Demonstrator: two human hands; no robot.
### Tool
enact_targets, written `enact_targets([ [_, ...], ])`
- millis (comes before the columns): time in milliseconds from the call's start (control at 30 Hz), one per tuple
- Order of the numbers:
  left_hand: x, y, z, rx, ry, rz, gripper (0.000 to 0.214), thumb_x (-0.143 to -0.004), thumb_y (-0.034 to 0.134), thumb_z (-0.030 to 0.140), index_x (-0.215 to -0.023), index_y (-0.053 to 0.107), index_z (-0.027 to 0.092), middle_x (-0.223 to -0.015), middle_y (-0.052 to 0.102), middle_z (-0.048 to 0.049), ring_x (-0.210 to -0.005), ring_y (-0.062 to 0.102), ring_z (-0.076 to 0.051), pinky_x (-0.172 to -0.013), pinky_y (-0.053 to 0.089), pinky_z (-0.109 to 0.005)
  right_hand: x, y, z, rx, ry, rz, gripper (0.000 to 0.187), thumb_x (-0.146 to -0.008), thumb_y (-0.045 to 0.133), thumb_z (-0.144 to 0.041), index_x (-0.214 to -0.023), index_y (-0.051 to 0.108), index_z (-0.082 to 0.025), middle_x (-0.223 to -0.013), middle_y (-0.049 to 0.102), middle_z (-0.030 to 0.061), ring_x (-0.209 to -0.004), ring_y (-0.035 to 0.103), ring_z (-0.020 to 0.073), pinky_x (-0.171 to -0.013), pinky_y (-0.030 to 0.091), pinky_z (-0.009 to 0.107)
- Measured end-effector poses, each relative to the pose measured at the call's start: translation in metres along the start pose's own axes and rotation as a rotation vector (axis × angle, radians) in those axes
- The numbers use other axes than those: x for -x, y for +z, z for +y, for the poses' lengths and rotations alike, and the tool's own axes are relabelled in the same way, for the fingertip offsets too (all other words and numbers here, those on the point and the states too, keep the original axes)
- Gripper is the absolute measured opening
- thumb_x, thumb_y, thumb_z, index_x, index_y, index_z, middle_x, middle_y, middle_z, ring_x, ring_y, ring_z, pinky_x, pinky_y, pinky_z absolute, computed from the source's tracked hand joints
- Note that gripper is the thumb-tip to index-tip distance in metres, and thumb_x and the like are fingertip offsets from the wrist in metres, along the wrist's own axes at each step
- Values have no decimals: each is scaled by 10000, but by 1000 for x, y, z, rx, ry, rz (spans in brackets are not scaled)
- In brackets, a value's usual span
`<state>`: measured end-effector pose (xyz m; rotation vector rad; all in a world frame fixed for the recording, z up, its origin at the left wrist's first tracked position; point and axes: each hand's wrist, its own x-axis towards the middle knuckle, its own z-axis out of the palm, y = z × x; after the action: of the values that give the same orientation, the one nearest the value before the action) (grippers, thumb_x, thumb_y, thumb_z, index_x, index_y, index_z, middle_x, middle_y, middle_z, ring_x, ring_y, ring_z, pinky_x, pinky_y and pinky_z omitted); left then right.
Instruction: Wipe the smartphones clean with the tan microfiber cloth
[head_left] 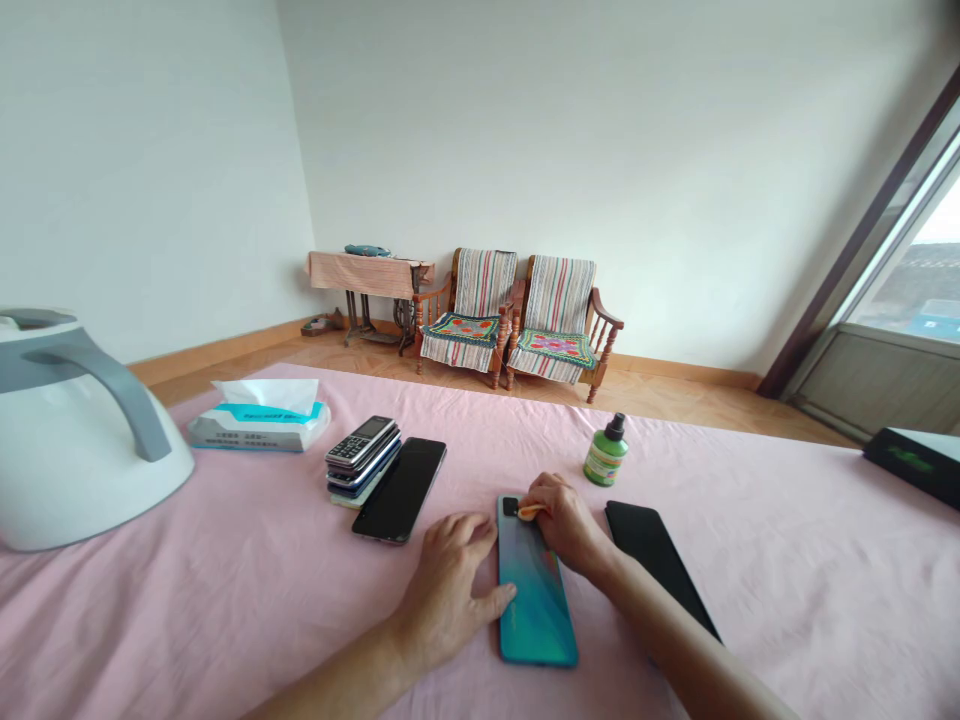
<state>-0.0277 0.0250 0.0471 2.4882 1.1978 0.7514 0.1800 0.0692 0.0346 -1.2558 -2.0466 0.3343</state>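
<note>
A smartphone (536, 610) with a blue-green gradient back lies face down on the pink cloth, its camera block at the far end. My right hand (566, 520) pinches a small folded orange cloth (529, 512) against the phone's back, right beside the camera block. Along the phone's left edge rests my left hand (454, 575); its thumb touches the back and its fingers are apart from the thumb, near the upper left side. Under my right forearm lies a flat black phone-shaped item (652, 545), partly hidden. A green spray bottle (605, 455) with a black top stands beyond my right hand.
Left of my hands, a black-screened smartphone (401, 490) lies beside a stack of several phones (364, 460). Farther left are a tissue pack (259, 420) and a large white kettle (82, 440). A dark box (915, 465) sits at the right edge. Two chairs (517, 320) stand beyond.
</note>
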Motion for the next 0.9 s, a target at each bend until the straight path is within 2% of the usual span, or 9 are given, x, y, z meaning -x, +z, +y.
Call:
enact_targets([
  [200, 2, 2, -3, 6, -26, -18, 524, -777, 698, 441, -1229, 599, 195, -1252, 576, -120, -1157, 501, -325, -994, 405, -480, 1, -12, -12, 24, -39, -135, 283, -716, 451, 43, -637, 609, -178, -770, 568, 35, -782, 518, 171, -692, 403, 275],
  [400, 5, 14, -18, -47, 8, -1, 555, -775, 696, 433, -1264, 559, 208, -1280, 558, -113, -1163, 492, -331, -987, 419, -485, -5, -14, -10, 50, -25, -145, 289, -742, 440, 66, -708, 603, -169, -784, 565, 43, -797, 517, 174, -701, 406, 275],
  [600, 9, 26, -30, -89, 68, 40, 568, -792, 671, 424, -1308, 525, 237, -1298, 553, -99, -1160, 500, -321, -980, 437, -463, 1, -19, -14, 62, -54, -231, 256, -811, 447, 21, -727, 600, -166, -780, 569, 40, -762, 510, 165, -678, 406, 269],
  [767, 13, 22, -24, -81, 44, 15, 555, -814, 649, 416, -1323, 512, 239, -1330, 537, -91, -1193, 481, -325, -996, 432, -472, -10, -16, -8, 28, 21, -152, 288, -744, 440, 81, -766, 603, -156, -805, 579, 48, -793, 523, 169, -716, 423, 279],
  [900, 11, 10, -12, -47, -17, -27, 530, -823, 652, 431, -1307, 534, 251, -1323, 548, -90, -1198, 487, -330, -1003, 433, -490, -5, -16, -12, 0, -12, -174, 284, -776, 442, 57, -738, 616, -165, -793, 571, 46, -786, 524, 167, -699, 429, 271],
])
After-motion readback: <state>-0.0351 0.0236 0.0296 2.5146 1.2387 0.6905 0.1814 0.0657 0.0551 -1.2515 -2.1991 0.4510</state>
